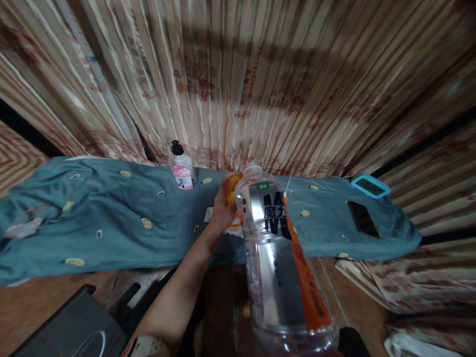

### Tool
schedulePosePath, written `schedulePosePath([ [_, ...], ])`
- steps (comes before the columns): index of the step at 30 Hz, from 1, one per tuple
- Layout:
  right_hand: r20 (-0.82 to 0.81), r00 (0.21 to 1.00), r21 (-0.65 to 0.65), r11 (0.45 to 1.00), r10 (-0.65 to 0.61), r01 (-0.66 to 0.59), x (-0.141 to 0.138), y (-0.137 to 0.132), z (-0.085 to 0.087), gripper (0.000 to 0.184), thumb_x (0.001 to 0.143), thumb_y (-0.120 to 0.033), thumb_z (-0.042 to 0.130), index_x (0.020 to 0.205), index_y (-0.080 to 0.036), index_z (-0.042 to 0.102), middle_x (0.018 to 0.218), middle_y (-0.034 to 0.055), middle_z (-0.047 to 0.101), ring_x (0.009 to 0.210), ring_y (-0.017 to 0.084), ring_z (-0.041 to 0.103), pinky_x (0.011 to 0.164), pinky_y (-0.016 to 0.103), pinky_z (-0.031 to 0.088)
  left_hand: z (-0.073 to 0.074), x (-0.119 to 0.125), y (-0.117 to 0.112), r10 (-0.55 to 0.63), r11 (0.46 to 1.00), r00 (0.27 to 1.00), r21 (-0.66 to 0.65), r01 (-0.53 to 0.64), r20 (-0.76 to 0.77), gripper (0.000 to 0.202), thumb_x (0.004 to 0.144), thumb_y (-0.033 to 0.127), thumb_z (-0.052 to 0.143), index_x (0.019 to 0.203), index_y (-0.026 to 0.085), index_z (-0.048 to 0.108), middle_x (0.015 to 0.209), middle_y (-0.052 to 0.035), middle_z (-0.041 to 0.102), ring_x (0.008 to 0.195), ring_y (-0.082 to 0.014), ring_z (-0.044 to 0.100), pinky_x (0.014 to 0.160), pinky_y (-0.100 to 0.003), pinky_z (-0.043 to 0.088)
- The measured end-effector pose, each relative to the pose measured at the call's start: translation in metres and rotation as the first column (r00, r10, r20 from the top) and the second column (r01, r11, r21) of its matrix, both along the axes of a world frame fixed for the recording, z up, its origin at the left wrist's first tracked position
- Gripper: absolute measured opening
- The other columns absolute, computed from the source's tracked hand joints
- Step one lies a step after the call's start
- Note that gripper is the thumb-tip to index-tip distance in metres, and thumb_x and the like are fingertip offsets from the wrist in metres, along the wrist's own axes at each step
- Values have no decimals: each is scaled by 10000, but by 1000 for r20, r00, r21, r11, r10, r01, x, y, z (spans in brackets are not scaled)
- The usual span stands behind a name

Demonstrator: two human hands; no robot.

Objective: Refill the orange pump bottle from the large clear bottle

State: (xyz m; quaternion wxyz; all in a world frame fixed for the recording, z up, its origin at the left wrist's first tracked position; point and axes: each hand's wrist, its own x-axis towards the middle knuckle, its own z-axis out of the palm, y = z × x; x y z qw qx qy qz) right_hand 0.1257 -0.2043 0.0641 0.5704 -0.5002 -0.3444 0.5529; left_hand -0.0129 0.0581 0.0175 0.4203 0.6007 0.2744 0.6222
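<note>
A large clear plastic bottle with a silver, black and orange label fills the middle of the view, its neck tilted away toward the table. My right hand is mostly hidden behind the bottle's lower part, with a fingertip showing at its left side; it supports the bottle. My left hand reaches over the table, fingers closed around an orange translucent object beside the bottle's neck. The bottle hides part of that object. Beneath the left hand lies a white scalloped sheet with orange markings, partly covered.
A clear pump bottle with a black top stands at the back left. A blue-framed digital clock and a black phone lie at the right. Patterned cloth covers the table, with a curtain behind. A thin stick shows behind the bottle.
</note>
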Motion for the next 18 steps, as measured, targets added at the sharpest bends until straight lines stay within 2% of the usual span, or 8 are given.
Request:
schedulePosePath([
  [10, 22, 999, 7, 1000, 24, -24, 3, 0, 0, 485, 1105, -597, 659, 1334, -170, 663, 1075, 92, 686, 808, 185, 673, 641, 301, 614, -1, -1, 0, -22, 1000, 1000, -3, 22, 19, 788, 869, 736, 773, 1434, 235, 548, 1298, -113, 736, 1146, -295, 722, 1073, -456, 579],
  [15, 79, 996, 3, 999, 34, -34, 3, -1, 0, 538, 1106, -632, 644, 1353, -155, 663, 1051, 91, 702, 786, 184, 690, 626, 304, 628, 0, -2, -1, -7, 1000, 1000, -18, 8, 18, 760, 868, 722, 787, 1417, 242, 573, 1314, -109, 733, 1156, -295, 721, 1086, -457, 572],
  [18, 130, 991, -16, 999, 30, -28, 4, 0, 0, 489, 1112, -601, 659, 1319, -159, 683, 1006, 80, 714, 747, 173, 697, 587, 277, 621, 1, -2, -1, 8, 1000, 1000, -18, -8, -1, 743, 872, 701, 791, 1410, 235, 580, 1319, -111, 734, 1170, -296, 720, 1092, -453, 571],
])
